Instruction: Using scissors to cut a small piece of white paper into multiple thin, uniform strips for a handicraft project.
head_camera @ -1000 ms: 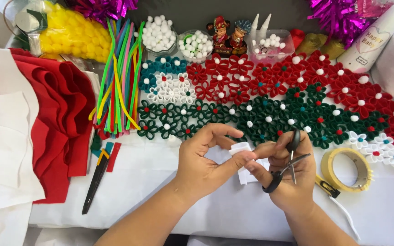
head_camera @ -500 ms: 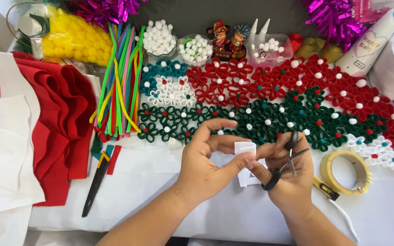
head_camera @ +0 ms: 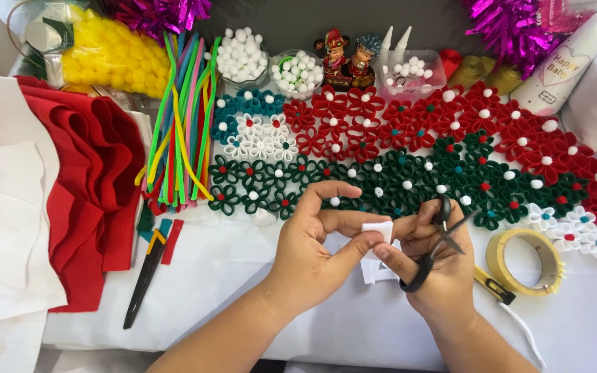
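Our left hand (head_camera: 312,255) pinches the white felt piece (head_camera: 378,231), right hand (head_camera: 436,266) gripping black scissors (head_camera: 435,242) beside it; slipping blades could nick fingertips.

Matt white felt scrap (head_camera: 378,231), black plastic-handled metal scissors (head_camera: 436,242), fuzzy pipe cleaners (head_camera: 177,117), glossy tinsel (head_camera: 157,12), soft red felt (head_camera: 84,173).

Counter (head_camera: 243,276) covered in white cloth. Across the back: rows of red, green, white and teal felt flowers (head_camera: 409,148) laid touching one another. To the left: bundle of coloured pipe cleaners (head_camera: 177,117), folded red felt (head_camera: 88,173) over white felt sheets (head_camera: 1,214). Nearer the front edge: black-handled cutter (head_camera: 143,280) beside small red and teal scraps (head_camera: 167,235). On the right: roll of yellowish tape (head_camera: 527,261). Along the back edge: bowls of white pompoms (head_camera: 243,55), two small figurines (head_camera: 347,52).
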